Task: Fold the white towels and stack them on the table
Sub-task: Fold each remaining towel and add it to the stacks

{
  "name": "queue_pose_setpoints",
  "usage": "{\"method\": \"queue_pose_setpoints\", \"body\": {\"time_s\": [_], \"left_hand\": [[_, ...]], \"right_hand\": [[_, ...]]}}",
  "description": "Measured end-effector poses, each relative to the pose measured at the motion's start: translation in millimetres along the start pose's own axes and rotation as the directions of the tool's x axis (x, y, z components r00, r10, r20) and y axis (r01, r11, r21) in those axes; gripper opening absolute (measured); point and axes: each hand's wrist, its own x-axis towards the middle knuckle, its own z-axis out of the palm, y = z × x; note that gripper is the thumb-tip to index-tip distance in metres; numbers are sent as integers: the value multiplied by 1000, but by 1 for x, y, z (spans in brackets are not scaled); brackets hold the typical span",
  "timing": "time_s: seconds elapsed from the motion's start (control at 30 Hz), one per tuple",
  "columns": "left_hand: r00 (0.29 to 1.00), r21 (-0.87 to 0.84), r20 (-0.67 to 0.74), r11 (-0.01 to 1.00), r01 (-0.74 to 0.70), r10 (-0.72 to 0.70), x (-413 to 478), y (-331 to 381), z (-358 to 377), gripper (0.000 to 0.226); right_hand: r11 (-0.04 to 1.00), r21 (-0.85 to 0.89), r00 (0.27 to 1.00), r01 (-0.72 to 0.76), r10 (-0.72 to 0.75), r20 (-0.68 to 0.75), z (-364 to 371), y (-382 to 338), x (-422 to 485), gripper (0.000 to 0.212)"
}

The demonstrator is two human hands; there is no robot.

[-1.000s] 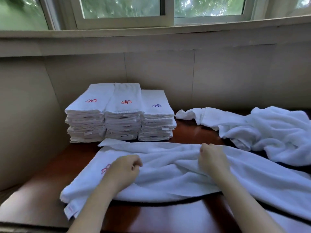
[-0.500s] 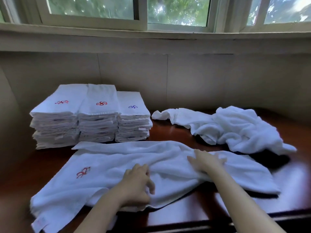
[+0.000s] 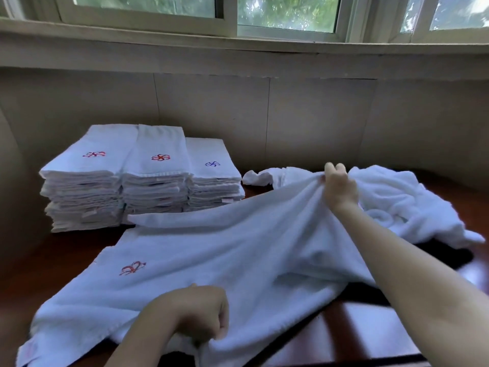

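Note:
A white towel with a red embroidered mark lies spread across the dark wooden table. My left hand grips the towel's near edge in a fist. My right hand pinches the towel's far part and holds it raised above the table, so the cloth tents up under it. Three stacks of folded white towels stand side by side at the back left. A crumpled heap of unfolded white towels lies at the back right, just behind my right hand.
A beige panelled wall rises right behind the table, with a window sill and windows above it. The table's front edge runs along the bottom right of the view.
My right hand has taken hold of the towel and lifted it up and away from me. My left hand has slid to the near edge and closed on it.

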Motion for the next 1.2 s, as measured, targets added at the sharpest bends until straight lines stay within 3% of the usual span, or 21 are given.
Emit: {"method": "queue_pose_setpoints", "body": {"time_s": [0.03, 0.1, 0.2, 0.27, 0.3, 0.37, 0.43, 0.5, 0.63, 0.73, 0.77, 0.83, 0.9, 0.97, 1.0, 1.07, 1.13, 1.2], "left_hand": [[1000, -43, 19, 999, -11, 12, 3, -4, 0, 37], [998, -128, 37, 990, -54, 59, 4, -10, -2, 40], [991, -336, -71, 933, -131, 113, 8, -23, -4, 26], [949, -465, -311, 863, -195, 47, 21, -32, -2, 15], [896, -441, -442, 876, -194, -25, 30, -38, -1, 14], [801, -250, -589, 967, -50, -111, 49, -48, 4, 34], [814, -147, -557, 984, 102, -168, 61, -57, 11, 50], [833, -128, -489, 966, 225, -259, 69, -65, 16, 56], [788, -226, -421, 893, 389, -450, 73, -67, 18, 62], [687, -385, -386, 784, 487, -616, 65, -69, 19, 70], [643, -439, -366, 734, 518, -673, 60, -72, 20, 73], [567, -499, -314, 641, 583, -761, 48, -78, 22, 74], [506, -518, -278, 571, 637, -817, 37, -79, 24, 73], [447, -523, -294, 533, 665, -845, 34, -75, 25, 66], [437, -506, -332, 549, 666, -836, 34, -71, 24, 59], [502, -458, -425, 658, 598, -753, 39, -58, 20, 46], [616, -405, -482, 782, 474, -623, 47, -43, 22, 43], [675, -343, -491, 834, 431, -551, 53, -34, 28, 47]], "right_hand": [[995, 95, 999, -28, 26, 21, 1, -5, 8, 23], [964, 260, 979, -48, -6, 203, 6, -18, 15, 32], [952, 304, 840, 32, -190, 508, 14, -27, -3, 63], [956, 271, 801, 115, -251, 544, 16, -18, -31, 58], [957, 247, 809, 154, -265, 525, 17, -9, -47, 53], [974, 173, 878, 146, -208, 431, 17, 13, -79, 41], [994, 110, 961, 17, -46, 273, 9, 35, -108, 26], [992, 77, 976, -98, 81, 200, -3, 52, -128, 13], [983, -23, 957, -180, 181, 227, -22, 69, -149, 23], [960, -18, 925, -279, 274, 265, -24, 79, -148, 20], [961, -52, 911, -272, 274, 307, -21, 81, -146, 24], [959, -80, 864, -274, 281, 419, -14, 83, -141, 53], [946, -10, 821, -324, 287, 494, -5, 79, -135, 85], [925, 153, 813, -347, 215, 541, 4, 70, -125, 98], [876, 293, 807, -384, 164, 568, 8, 64, -119, 100], [655, 549, 783, -519, 107, 613, 11, 52, -111, 101], [435, 656, 760, -617, 113, 640, 13, 40, -108, 89], [288, 726, 777, -625, 132, 616, 14, 31, -106, 65]]}}
